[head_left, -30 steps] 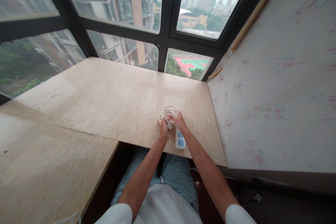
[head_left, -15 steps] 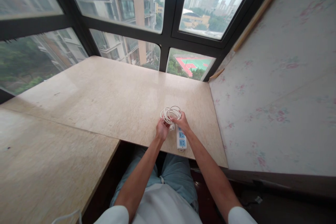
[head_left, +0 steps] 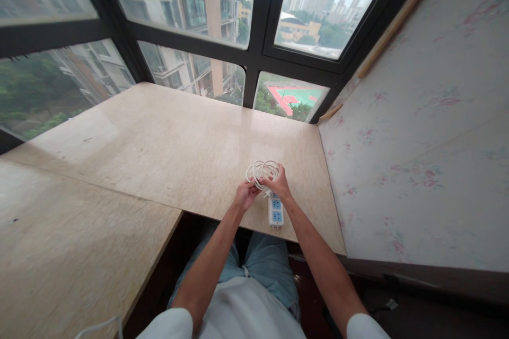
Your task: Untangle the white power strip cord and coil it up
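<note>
A white power cord [head_left: 260, 167], wound into loose loops, is held up between both hands over the stone counter. My left hand [head_left: 245, 193] is closed on the lower left side of the coil. At its right side, my right hand [head_left: 279, 183] grips the loops with the thumb across them. The white plug [head_left: 268, 194] hangs just below the coil, between the hands. Under my right hand, a white power strip [head_left: 275, 214] with blue sockets lies on the counter near its front edge; its far end is hidden by the hand and cord.
The beige stone counter [head_left: 178, 132] runs along dark-framed windows [head_left: 250, 85] and extends to the left. On the right stands a wall with floral paper [head_left: 417, 169]. Another white cable [head_left: 97, 326] lies at the lower left edge.
The coiled cord has shifted slightly right with both hands, and its loops have spread a little. The plug has swung right, nearer the power strip. The strip stays in place.
</note>
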`<action>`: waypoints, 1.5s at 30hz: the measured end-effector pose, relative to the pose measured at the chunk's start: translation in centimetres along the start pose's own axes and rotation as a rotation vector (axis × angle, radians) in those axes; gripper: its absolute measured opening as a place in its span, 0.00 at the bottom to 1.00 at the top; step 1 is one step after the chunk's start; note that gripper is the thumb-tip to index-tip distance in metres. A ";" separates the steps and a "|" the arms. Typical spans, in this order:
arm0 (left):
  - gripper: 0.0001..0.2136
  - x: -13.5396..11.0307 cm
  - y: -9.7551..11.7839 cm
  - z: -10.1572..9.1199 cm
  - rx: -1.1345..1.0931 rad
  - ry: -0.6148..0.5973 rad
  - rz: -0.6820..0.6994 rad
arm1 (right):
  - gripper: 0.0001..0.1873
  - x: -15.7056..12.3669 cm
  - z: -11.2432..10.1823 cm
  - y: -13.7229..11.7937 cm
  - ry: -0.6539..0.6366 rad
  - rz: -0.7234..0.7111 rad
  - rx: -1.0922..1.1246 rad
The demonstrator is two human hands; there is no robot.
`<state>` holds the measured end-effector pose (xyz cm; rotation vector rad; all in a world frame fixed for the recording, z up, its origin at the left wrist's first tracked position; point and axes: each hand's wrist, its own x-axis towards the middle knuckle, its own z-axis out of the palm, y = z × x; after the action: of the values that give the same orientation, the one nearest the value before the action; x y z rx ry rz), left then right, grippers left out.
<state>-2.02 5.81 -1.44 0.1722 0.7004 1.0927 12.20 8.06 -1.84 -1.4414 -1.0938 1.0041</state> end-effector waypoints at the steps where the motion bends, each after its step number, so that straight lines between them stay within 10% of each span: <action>1: 0.04 0.0 0.2 -0.1 0.005 0.014 -0.037 | 0.62 0.0 -0.1 -0.1 0.003 -0.011 -0.017; 22: 0.07 -0.3 0.6 -2.0 0.112 0.000 -0.063 | 0.39 0.8 -1.1 -1.2 0.076 -0.195 -0.277; 32: 0.04 0.2 0.2 -1.2 0.043 0.159 0.045 | 0.39 0.6 -1.1 -2.5 0.021 -0.097 0.213; 45: 0.19 1.3 -0.9 -1.1 0.112 0.193 0.074 | 0.35 1.0 1.5 -1.7 0.095 0.109 0.193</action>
<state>-1.65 6.28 -3.22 0.1910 0.9349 1.1514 10.79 9.49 -0.41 -1.3879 -0.8331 1.0761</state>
